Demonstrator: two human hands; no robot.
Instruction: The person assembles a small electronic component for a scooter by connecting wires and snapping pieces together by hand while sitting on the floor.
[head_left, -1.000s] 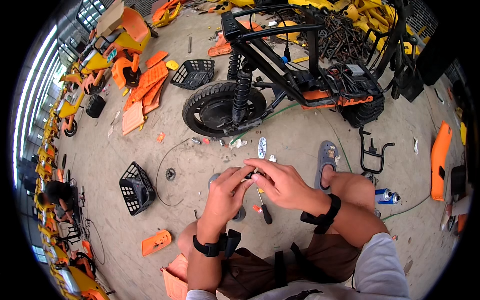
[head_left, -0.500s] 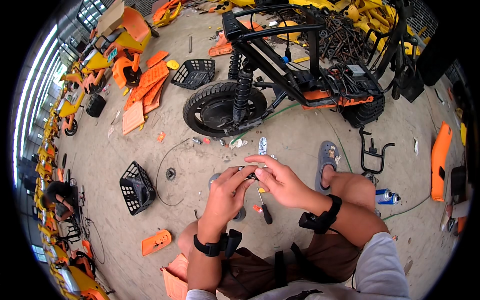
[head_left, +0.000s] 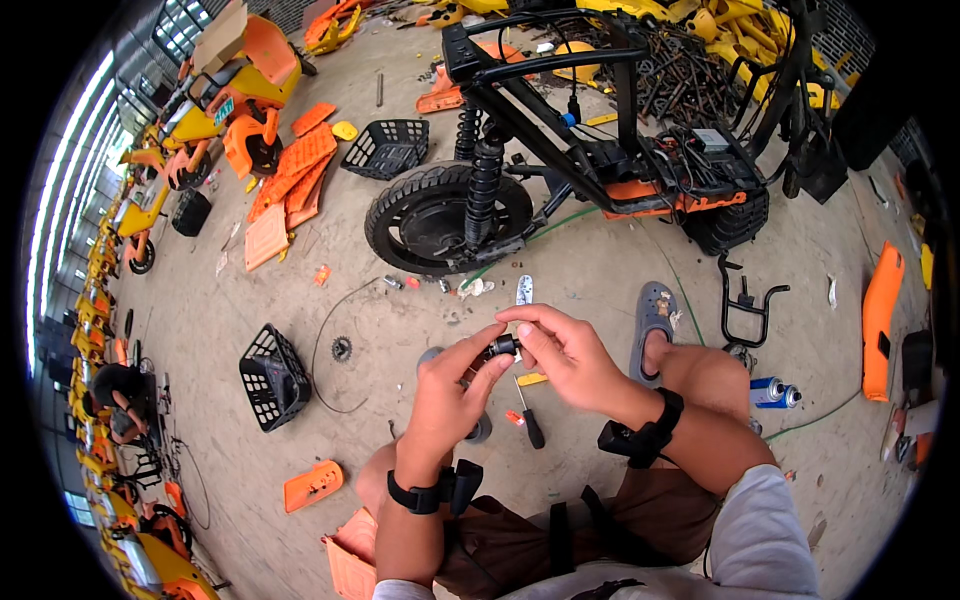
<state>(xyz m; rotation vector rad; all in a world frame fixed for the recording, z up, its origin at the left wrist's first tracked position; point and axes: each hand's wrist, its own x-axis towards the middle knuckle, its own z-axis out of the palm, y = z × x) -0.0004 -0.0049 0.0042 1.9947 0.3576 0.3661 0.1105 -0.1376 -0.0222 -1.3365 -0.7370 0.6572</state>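
Between my two hands is a small black cylindrical part [head_left: 501, 346], too small to name more exactly. My left hand [head_left: 456, 385] grips its left end with thumb and fingers. From the other side my right hand [head_left: 566, 362] pinches its right end. The fingertips of both hands nearly meet above the part. Below them on the concrete floor lies a screwdriver [head_left: 534, 431] with a black handle, beside a small yellow piece [head_left: 533, 379]. A pale patterned strip [head_left: 525, 290] lies just beyond my hands.
A stripped scooter frame [head_left: 560, 150] with its rear wheel [head_left: 450, 217] stands ahead. Black baskets [head_left: 273, 377], orange panels [head_left: 313, 486], a sprocket [head_left: 341, 347], spray cans [head_left: 768, 391] and a bent black bracket [head_left: 750, 305] lie around. Scooters line the left, where another person [head_left: 122, 390] crouches.
My fingers have shifted around the black part, which now shows more plainly between them. My right hand's fingers have bent and moved slightly. The surroundings look the same.
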